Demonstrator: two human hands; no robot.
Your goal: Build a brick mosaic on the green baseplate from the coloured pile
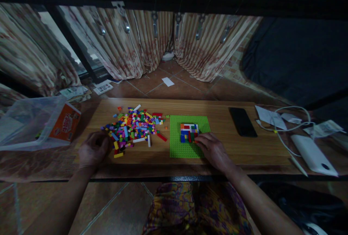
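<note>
The board (190, 162) under everything was wood, pale, with a smooth matt grain. The green baseplate (187, 148) looked like hard plastic, studded all over, faintly shiny. The loose bricks (133, 128) were plastic too, bright and slick. The phone (242, 121) showed a black glossy face, like glass. The power bank (312, 154) had a smooth white plastic shell, and the cable (282, 128) a rubbery white skin. The bin (24, 122) at the left was clear, cloudy plastic, with a printed orange card box (65, 122) inside it. The curtains (152, 43) were striped cloth, soft and matt, on metal hooks. The floor tiles (174, 90) looked glazed, dull red
</note>
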